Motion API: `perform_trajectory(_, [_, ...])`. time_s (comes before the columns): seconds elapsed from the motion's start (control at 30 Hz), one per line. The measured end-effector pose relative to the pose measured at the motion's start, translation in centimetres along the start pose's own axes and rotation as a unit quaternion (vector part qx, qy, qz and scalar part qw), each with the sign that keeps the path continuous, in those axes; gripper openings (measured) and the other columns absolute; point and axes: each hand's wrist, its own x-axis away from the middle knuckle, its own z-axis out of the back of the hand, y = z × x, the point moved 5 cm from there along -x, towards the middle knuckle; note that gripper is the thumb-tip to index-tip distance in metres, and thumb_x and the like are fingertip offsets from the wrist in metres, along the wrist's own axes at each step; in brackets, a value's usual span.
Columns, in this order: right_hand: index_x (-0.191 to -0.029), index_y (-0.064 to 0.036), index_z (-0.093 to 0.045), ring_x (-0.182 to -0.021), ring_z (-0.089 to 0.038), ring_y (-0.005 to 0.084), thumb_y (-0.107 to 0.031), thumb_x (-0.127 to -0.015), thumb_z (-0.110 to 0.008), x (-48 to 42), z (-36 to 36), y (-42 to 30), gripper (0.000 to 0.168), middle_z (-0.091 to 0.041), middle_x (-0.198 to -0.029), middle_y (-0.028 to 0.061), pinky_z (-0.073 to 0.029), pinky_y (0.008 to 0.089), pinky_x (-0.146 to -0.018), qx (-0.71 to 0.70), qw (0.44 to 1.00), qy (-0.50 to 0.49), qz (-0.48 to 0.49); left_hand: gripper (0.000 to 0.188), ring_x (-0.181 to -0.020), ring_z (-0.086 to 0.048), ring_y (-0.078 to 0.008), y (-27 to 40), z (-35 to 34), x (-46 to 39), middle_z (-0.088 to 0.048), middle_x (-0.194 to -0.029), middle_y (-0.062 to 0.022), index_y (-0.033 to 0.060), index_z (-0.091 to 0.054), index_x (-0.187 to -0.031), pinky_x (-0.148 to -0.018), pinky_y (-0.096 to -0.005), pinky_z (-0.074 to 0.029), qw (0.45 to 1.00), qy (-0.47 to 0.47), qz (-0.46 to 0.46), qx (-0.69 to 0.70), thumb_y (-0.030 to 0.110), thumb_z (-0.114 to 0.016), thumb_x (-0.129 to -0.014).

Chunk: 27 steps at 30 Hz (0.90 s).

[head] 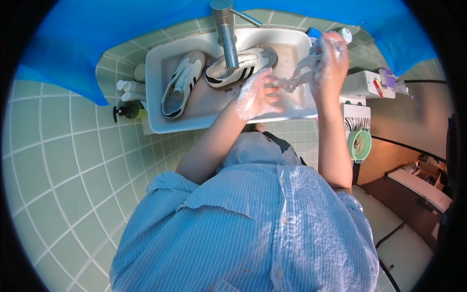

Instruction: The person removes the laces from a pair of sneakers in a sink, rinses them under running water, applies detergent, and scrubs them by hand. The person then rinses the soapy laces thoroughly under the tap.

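Soapy shoelaces (304,71) hang in a wet bundle from my right hand (332,64), which is raised over the sink's right end. Some strands trail down to the left, close to the fingertips of my left hand (259,95). Suds cover that hand and its fingers are apart; I cannot tell if they touch the laces. Below is a white sink (157,122) with cloudy grey, sudsy water. One white sneaker with black stripes (184,84) leans at the left end. The other striped sneaker (251,65) lies on its side under the faucet, its opening to the left.
A metal faucet (228,43) juts over the sink's middle. Pump bottles (131,87) and a dark-topped dispenser (129,110) stand at the left. To the right are a white cabinet (361,84) and a green basin (359,146). Blue sheeting (146,18) hangs behind.
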Motion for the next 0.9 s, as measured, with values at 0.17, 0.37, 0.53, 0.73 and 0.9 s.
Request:
perform_trajectory(0.17, [-0.095, -0.003, -0.056, -0.062, -0.056, 0.0135, -0.023, -0.081, -0.062, 3.8, -2.7, 0.5, 0.025, -0.059, -0.070, 0.0058, -0.046, 0.0278, -0.060, 0.305, 0.919, -0.236, 0.081, 0.049, -0.101, -0.054, -0.0312, 1.7, -5.1, 3.2, -0.054, -0.105, -0.0175, 0.0015, -0.045, -0.112, -0.092, -0.0472, -0.040, 0.961, -0.265, -0.080, 0.024, 0.043, -0.052, -0.085])
perform_trajectory(0.37, [-0.094, -0.002, -0.063, -0.079, -0.061, 0.0154, -0.019, -0.081, -0.057, 3.6, 1.4, 2.5, 0.021, -0.065, -0.083, 0.0093, -0.046, 0.0265, -0.073, 0.240, 0.953, -0.185, 0.005, 0.025, -0.115, -0.048, -0.0272, 3.7, -3.6, 5.6, -0.050, -0.119, -0.0170, 0.0005, -0.050, -0.103, -0.096, -0.0405, -0.040, 0.674, -0.209, -0.572, -0.418, 0.016, -0.055, -0.084])
perform_trajectory(0.53, [-0.110, -0.008, -0.054, -0.098, -0.056, 0.0217, -0.035, -0.082, -0.051, 4.6, 4.9, 10.6, 0.039, -0.059, -0.106, 0.0097, -0.044, 0.0324, -0.084, -0.121, 0.936, 0.009, -0.330, 0.049, -0.125, -0.035, -0.0368, 2.7, -5.7, 4.4, -0.038, -0.130, -0.0264, -0.0103, -0.032, -0.126, -0.105, -0.0479, -0.030, 0.910, -0.360, -0.204, 0.026, -0.004, -0.041, -0.079])
perform_trajectory(0.73, [-0.115, -0.005, -0.049, -0.103, -0.054, 0.0272, -0.043, -0.088, -0.037, 5.6, 2.7, 14.2, 0.048, -0.053, -0.114, 0.0140, -0.043, 0.0412, -0.092, -0.416, 0.822, -0.068, -0.383, 0.038, -0.119, -0.043, -0.0311, 2.6, -7.7, 6.8, -0.046, -0.124, -0.0214, -0.0054, -0.045, -0.114, -0.099, -0.0418, -0.035, 0.876, -0.358, -0.285, -0.151, 0.002, -0.056, -0.079])
perform_trajectory(0.9, [-0.113, -0.002, -0.050, -0.089, -0.060, 0.0234, -0.031, -0.093, -0.034, 4.5, 3.2, 13.3, 0.039, -0.057, -0.104, 0.0143, -0.052, 0.0345, -0.075, -0.342, 0.846, -0.082, -0.402, 0.029, -0.114, -0.047, -0.0266, 2.8, -4.3, 7.3, -0.051, -0.119, -0.0188, 0.0003, -0.054, -0.102, -0.093, -0.0391, -0.040, 0.623, -0.285, -0.566, -0.459, 0.006, -0.066, -0.076])
